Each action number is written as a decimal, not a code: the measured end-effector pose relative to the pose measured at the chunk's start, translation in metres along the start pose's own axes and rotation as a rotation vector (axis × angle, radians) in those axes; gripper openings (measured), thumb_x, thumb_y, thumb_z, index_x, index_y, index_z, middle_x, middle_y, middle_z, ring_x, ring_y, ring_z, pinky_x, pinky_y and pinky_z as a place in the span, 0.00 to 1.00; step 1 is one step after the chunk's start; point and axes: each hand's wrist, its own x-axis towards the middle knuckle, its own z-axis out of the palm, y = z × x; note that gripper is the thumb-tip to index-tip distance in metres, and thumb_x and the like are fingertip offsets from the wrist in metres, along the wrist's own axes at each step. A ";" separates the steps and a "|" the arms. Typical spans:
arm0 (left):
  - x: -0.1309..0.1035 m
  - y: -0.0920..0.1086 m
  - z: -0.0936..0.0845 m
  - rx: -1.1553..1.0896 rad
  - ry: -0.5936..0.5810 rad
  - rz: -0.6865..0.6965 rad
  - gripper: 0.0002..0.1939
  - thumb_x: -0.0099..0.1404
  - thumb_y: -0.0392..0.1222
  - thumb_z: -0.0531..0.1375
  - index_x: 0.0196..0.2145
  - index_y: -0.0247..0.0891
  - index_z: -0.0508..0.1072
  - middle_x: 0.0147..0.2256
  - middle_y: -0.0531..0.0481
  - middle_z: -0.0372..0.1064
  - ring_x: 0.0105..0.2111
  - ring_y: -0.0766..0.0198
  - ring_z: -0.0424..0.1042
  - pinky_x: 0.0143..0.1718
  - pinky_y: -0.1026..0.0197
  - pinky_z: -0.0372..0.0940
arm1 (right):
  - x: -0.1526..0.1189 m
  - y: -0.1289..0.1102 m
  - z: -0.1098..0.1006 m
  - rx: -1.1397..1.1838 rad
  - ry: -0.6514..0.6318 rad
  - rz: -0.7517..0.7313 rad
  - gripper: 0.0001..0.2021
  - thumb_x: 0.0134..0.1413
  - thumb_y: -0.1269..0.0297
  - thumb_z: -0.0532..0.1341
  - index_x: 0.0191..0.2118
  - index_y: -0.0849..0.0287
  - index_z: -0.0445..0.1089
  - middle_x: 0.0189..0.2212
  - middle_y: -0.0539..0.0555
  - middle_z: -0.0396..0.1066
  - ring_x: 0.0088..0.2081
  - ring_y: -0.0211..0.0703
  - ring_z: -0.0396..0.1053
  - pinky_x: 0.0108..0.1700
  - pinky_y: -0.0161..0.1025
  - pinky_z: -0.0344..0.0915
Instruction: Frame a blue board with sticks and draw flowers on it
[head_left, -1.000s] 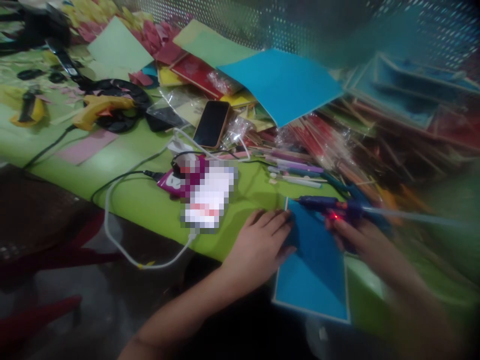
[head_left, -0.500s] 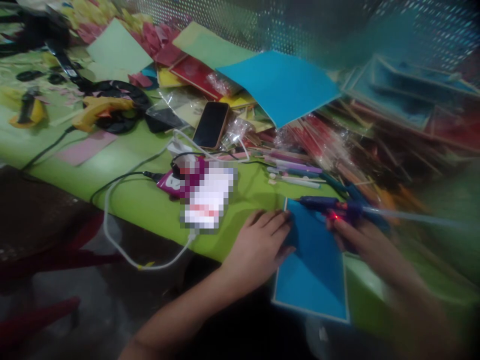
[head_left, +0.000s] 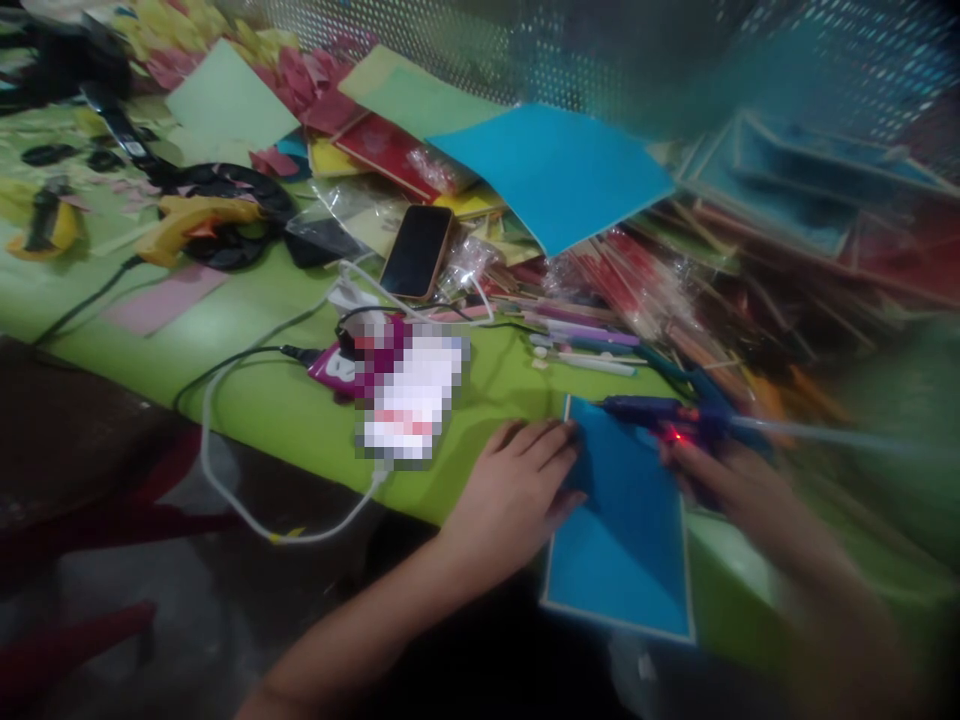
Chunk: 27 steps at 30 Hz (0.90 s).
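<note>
A blue rectangular card with pale edges (head_left: 622,560) lies at the table's near edge, its lower end jutting out past it. My left hand (head_left: 521,480) lies flat, palm down, along the card's left edge, fingers stretched out and thumb on the blue face. In my right hand (head_left: 720,480) is a dark blue hot glue gun (head_left: 667,410), its red light glowing. A long translucent glue stick (head_left: 817,432) sticks out of its back. The gun's nozzle is at the card's far edge, near the far left corner; whether it touches is too blurred to tell.
Beyond the card lie several pens (head_left: 592,335) and a larger blue sheet (head_left: 555,170). Left of my hand are a lit phone (head_left: 416,400) on a white cable, a purple power strip (head_left: 334,370) and a dark phone (head_left: 418,250). A yellow glue gun (head_left: 195,220) lies farther left.
The glue gun's nozzle has shifted slightly right along the card's far edge. My left hand stays on the card. The whole view has moved a little.
</note>
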 end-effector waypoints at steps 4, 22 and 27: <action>0.000 0.000 -0.001 0.003 0.000 0.002 0.22 0.77 0.51 0.58 0.62 0.38 0.73 0.68 0.46 0.67 0.65 0.50 0.67 0.66 0.42 0.60 | 0.001 0.001 0.001 -0.004 -0.010 0.013 0.26 0.60 0.34 0.58 0.26 0.52 0.73 0.19 0.54 0.69 0.24 0.48 0.69 0.26 0.42 0.66; 0.000 0.000 0.000 -0.001 0.021 0.007 0.22 0.77 0.51 0.59 0.61 0.38 0.73 0.66 0.45 0.68 0.65 0.51 0.67 0.66 0.43 0.60 | 0.002 0.005 0.003 -0.049 -0.017 0.033 0.26 0.59 0.36 0.59 0.25 0.54 0.71 0.19 0.52 0.69 0.24 0.46 0.68 0.28 0.41 0.64; 0.000 0.000 -0.001 -0.004 0.015 0.002 0.21 0.77 0.50 0.59 0.60 0.37 0.73 0.67 0.45 0.68 0.65 0.50 0.68 0.66 0.42 0.60 | -0.003 0.005 -0.002 -0.033 0.013 -0.011 0.23 0.61 0.39 0.59 0.27 0.53 0.72 0.22 0.53 0.72 0.26 0.48 0.70 0.29 0.42 0.67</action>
